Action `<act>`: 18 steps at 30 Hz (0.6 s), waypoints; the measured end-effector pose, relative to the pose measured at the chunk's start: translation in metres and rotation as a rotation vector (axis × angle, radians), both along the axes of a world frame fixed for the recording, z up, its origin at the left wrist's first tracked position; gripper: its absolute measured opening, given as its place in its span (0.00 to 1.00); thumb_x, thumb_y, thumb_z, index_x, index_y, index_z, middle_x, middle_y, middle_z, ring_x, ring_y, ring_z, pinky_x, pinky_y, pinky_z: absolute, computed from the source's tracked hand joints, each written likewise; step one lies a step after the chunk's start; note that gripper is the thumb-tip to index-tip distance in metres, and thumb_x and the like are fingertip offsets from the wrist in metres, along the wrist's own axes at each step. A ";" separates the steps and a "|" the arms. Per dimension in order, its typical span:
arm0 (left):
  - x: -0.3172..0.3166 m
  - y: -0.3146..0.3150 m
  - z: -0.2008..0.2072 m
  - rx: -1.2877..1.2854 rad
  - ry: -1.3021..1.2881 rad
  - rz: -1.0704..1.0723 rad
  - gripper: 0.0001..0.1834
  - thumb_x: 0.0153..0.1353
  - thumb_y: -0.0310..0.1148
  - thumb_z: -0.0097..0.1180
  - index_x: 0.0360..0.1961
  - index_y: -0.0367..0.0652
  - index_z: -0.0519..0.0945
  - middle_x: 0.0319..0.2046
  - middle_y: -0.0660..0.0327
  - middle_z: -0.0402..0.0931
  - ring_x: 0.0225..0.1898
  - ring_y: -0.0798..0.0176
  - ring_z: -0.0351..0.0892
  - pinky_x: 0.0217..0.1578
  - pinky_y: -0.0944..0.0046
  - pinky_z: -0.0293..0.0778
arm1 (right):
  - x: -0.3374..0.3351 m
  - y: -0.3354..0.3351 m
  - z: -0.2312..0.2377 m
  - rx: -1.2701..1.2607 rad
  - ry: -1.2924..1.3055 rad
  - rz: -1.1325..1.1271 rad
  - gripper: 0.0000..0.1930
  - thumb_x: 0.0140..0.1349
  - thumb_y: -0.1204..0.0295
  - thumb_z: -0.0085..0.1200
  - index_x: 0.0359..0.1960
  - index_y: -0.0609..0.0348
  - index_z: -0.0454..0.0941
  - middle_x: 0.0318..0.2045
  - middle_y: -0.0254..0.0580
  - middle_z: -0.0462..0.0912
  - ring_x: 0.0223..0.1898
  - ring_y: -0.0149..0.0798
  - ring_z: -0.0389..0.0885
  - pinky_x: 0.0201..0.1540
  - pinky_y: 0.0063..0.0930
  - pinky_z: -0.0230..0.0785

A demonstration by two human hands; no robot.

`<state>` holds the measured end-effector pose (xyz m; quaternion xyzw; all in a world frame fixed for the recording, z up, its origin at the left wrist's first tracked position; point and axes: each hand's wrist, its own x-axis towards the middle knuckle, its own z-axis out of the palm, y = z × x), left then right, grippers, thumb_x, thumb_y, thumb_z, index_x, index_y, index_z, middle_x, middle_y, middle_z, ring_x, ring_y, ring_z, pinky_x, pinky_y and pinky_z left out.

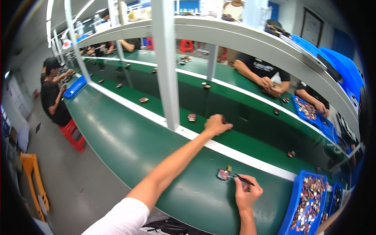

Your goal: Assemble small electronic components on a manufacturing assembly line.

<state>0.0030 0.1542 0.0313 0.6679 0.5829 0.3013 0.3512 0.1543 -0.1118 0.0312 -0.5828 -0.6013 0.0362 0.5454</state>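
Observation:
My left arm stretches forward over the white divider, and my left hand (216,126) is above the green conveyor belt. Its fingers are curled round a small dark piece, mostly hidden by the hand. Closer to me, my right hand (248,192) grips dark tweezers (244,179) like a pen. Their tips point left, at or near a small part (223,174) with pink, black and yellow bits, lying on the green bench (188,196). Another small reddish part (191,117) sits on the belt, left of my left hand.
A blue tray (294,199) full of small parts stands at the right. A white post (166,70) rises left of my left hand, carrying an overhead shelf (219,29). Several small parts ride on the belt. Co-workers sit opposite and at the far left, one on a red stool (72,135).

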 end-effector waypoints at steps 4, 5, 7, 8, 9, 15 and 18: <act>0.007 -0.004 -0.009 0.071 0.218 0.060 0.26 0.45 0.46 0.76 0.41 0.41 0.85 0.50 0.47 0.79 0.54 0.42 0.81 0.50 0.48 0.80 | -0.003 -0.008 -0.003 -0.011 0.015 -0.010 0.09 0.48 0.81 0.72 0.32 0.61 0.86 0.23 0.35 0.84 0.12 0.22 0.61 0.17 0.21 0.52; 0.006 -0.007 -0.009 0.071 0.218 0.072 0.26 0.45 0.46 0.76 0.41 0.41 0.85 0.50 0.47 0.79 0.54 0.42 0.81 0.50 0.48 0.80 | -0.004 -0.008 -0.005 0.007 -0.001 -0.009 0.10 0.48 0.81 0.72 0.33 0.61 0.86 0.22 0.34 0.83 0.12 0.22 0.61 0.17 0.21 0.51; 0.003 -0.009 -0.010 0.149 0.228 0.022 0.23 0.47 0.42 0.76 0.40 0.39 0.84 0.45 0.47 0.82 0.50 0.41 0.83 0.48 0.47 0.80 | -0.007 -0.009 -0.007 0.007 0.004 0.002 0.10 0.49 0.81 0.72 0.33 0.62 0.86 0.22 0.34 0.83 0.12 0.22 0.61 0.17 0.21 0.51; -0.001 -0.010 -0.011 0.150 0.228 0.029 0.23 0.47 0.42 0.76 0.40 0.39 0.84 0.45 0.47 0.82 0.50 0.41 0.83 0.48 0.47 0.80 | -0.008 -0.009 -0.007 0.004 0.007 0.002 0.10 0.49 0.81 0.72 0.33 0.62 0.86 0.22 0.35 0.82 0.12 0.22 0.61 0.17 0.21 0.50; -0.005 -0.011 -0.013 0.176 0.168 0.010 0.21 0.49 0.42 0.75 0.39 0.39 0.84 0.41 0.48 0.84 0.48 0.42 0.84 0.47 0.47 0.79 | -0.009 -0.010 -0.007 0.006 0.006 0.009 0.10 0.49 0.81 0.72 0.33 0.62 0.86 0.22 0.35 0.82 0.12 0.22 0.61 0.17 0.21 0.50; -0.022 -0.034 -0.013 0.144 -0.028 -0.090 0.16 0.55 0.36 0.70 0.37 0.35 0.81 0.30 0.51 0.84 0.31 0.52 0.86 0.33 0.54 0.79 | -0.014 -0.012 -0.011 -0.005 0.029 -0.015 0.09 0.50 0.81 0.72 0.33 0.62 0.85 0.24 0.35 0.83 0.12 0.22 0.61 0.17 0.21 0.50; -0.038 -0.064 0.008 -0.100 -0.187 -0.306 0.12 0.62 0.33 0.64 0.37 0.33 0.80 0.25 0.56 0.80 0.18 0.65 0.81 0.19 0.64 0.75 | -0.007 -0.007 -0.016 -0.004 0.062 -0.059 0.09 0.50 0.82 0.72 0.33 0.62 0.86 0.25 0.35 0.84 0.13 0.21 0.61 0.17 0.21 0.50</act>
